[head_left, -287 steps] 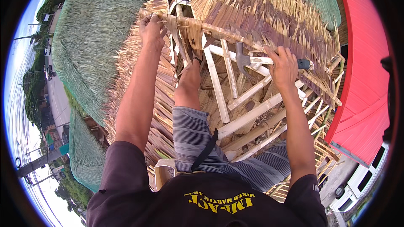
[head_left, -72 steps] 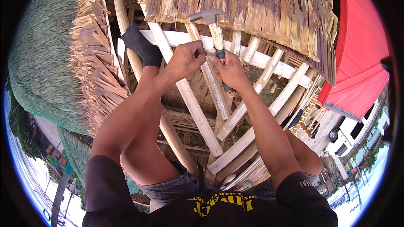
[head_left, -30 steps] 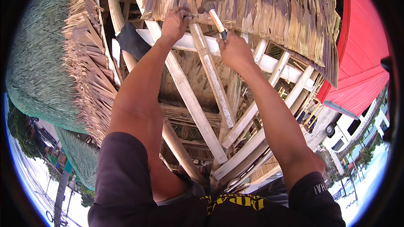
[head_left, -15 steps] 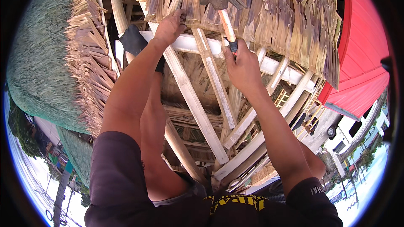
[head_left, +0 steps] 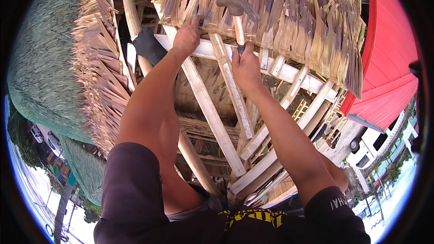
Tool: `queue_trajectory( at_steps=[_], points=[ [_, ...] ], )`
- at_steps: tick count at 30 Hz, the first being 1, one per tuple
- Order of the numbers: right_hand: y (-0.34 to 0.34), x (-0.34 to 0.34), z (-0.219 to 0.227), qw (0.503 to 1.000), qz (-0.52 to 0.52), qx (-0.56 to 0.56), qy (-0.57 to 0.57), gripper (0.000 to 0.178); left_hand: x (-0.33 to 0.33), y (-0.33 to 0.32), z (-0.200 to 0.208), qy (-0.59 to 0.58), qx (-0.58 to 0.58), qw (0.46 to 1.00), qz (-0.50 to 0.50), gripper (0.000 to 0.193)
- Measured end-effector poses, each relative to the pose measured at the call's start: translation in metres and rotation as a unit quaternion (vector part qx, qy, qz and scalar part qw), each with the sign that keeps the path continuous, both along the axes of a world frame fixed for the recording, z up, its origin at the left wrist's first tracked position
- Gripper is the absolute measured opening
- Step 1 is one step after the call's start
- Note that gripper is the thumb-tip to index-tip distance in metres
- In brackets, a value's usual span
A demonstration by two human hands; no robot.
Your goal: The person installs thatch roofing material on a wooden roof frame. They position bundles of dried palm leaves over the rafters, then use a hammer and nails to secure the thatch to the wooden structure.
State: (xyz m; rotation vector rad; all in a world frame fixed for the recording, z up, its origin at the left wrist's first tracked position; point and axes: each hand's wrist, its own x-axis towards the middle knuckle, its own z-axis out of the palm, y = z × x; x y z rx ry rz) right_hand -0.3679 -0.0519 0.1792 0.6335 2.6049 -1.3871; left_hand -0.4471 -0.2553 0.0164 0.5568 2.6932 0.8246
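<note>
Right hand (head_left: pixel 247 68) wraps the hammer (head_left: pixel 238 25) low, leaving its head free over the thatch (head_left: pixel 289 13), while left hand (head_left: pixel 186 39) sits at the thatch's lower edge, perhaps steadying it, whether pinching I can't tell.

Ahead of the left hand (head_left: pixel 186 40), thatch (head_left: pixel 294 22) blocks the way; a black-socked foot (head_left: pixel 150 47) crowds its left side. Ahead of the right hand (head_left: pixel 246 67) stands the hammer (head_left: pixel 238 26). A free gap separates the hands, a white board (head_left: pixel 204 50) crossing behind it. Nearer the body, a hand could pass between the slats (head_left: pixel 233 88).
</note>
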Motion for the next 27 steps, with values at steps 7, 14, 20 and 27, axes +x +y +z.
queue_trajectory(
  at_steps=[7, 14, 20, 27],
  points=[
    [0.011, -0.007, -0.003, 0.997, -0.055, -0.055, 0.026, 0.033, -0.002, -0.003, 0.0, -0.086, 0.048, 0.994, 0.056, 0.041],
    [0.008, 0.014, -0.044, 0.971, 0.138, 0.054, -0.188, 0.034, -0.009, 0.009, 0.017, -0.065, -0.026, 0.997, 0.038, 0.041],
    [0.071, 0.088, -0.05, 0.976, -0.063, -0.093, -0.185, 0.037, 0.084, 0.077, 0.078, -0.234, 0.164, 0.949, -0.131, 0.039],
    [0.12, 0.151, -0.036, 0.88, -0.156, -0.377, -0.244, 0.031, 0.144, 0.154, 0.106, -0.498, 0.268, 0.824, -0.015, 0.035]
  ],
)
